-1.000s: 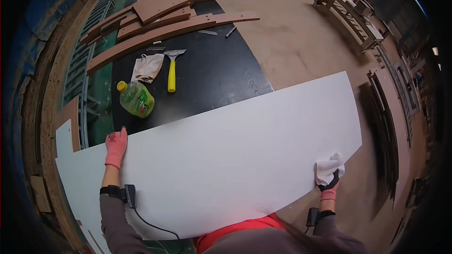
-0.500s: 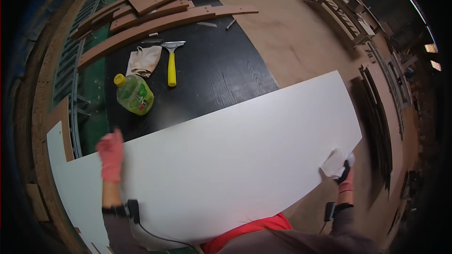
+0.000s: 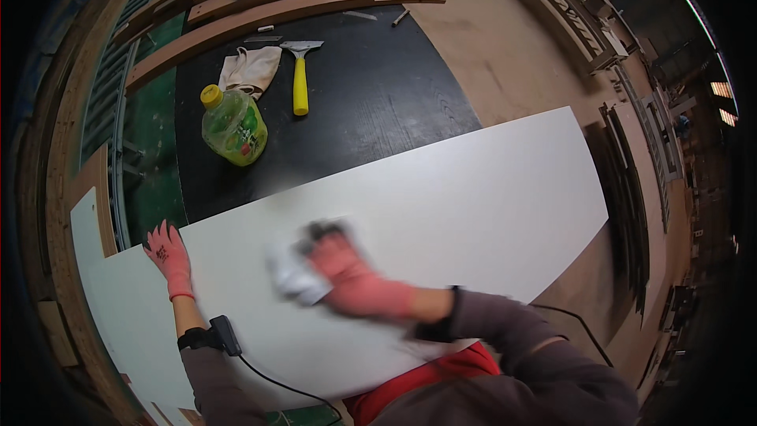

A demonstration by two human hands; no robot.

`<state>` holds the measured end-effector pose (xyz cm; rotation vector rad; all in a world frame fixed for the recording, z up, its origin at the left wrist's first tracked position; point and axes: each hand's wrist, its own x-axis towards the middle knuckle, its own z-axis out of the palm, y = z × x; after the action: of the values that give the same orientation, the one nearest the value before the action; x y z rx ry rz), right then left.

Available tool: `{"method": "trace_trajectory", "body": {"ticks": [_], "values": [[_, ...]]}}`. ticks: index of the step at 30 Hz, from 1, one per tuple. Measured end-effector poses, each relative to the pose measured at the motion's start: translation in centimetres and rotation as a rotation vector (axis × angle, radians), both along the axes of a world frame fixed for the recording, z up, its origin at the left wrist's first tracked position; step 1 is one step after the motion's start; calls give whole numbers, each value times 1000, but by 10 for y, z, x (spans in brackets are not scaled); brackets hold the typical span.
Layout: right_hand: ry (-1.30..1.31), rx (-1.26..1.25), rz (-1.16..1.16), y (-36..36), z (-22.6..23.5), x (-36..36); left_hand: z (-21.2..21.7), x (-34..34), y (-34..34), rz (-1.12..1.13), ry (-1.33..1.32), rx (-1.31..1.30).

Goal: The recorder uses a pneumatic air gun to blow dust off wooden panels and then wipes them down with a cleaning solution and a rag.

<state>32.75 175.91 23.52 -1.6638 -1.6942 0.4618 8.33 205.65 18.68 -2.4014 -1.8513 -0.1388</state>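
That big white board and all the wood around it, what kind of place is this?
Probably a woodworking or furniture workshop. A large flat white panel lies on a black worktable, long brown wooden strips are stacked behind it, and a yellow-handled scraper lies nearby.

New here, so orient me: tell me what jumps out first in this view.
A large white panel runs across the dark worktable. The right hand, in a pink glove and blurred, presses a white cloth on it, and the left hand lies flat near its left end. Behind stand a yellow-green bottle and a yellow-handled scraper.
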Motion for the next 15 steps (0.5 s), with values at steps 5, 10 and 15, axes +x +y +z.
{"method": "trace_trajectory", "body": {"ticks": [5,10,15], "values": [[-225,-405,151,98,24,-21,7,4,-5,-44,-88,-39],[-381,-111,-530,28,-32,107,6,5,-11,-44,-76,2],[-752,-264,-845,-60,-10,205,3,9,-6,-49,57,45]]}}
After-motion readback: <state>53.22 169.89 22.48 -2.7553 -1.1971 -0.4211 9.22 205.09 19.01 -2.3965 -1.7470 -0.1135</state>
